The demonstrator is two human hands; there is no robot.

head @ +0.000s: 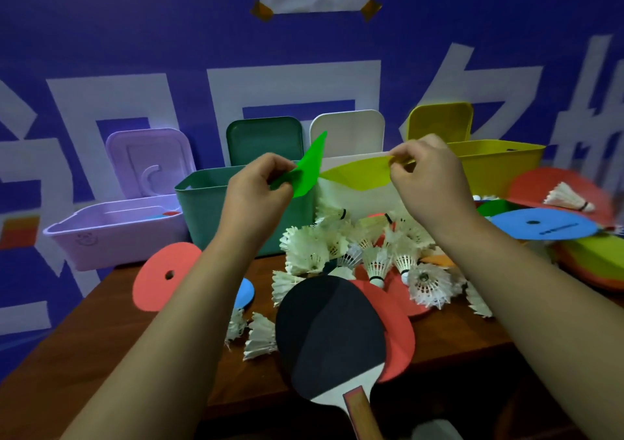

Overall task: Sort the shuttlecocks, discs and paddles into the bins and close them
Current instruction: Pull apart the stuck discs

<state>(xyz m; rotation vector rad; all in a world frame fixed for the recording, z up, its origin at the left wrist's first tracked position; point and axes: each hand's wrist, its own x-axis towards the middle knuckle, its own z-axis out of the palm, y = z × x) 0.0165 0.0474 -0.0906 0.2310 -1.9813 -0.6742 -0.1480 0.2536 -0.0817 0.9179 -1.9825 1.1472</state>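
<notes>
My left hand pinches a bright green disc held on edge above the dark green bin. My right hand pinches a yellow-green disc in front of the white bin. Both hands are raised over a heap of white shuttlecocks. A black paddle lies near the table's front edge on a red disc. A lilac bin and a yellow bin stand at the two ends, all four with lids up.
More discs lie around: a red disc on the left, a blue disc and a red one with a shuttlecock on the right. The brown table stands against a blue wall.
</notes>
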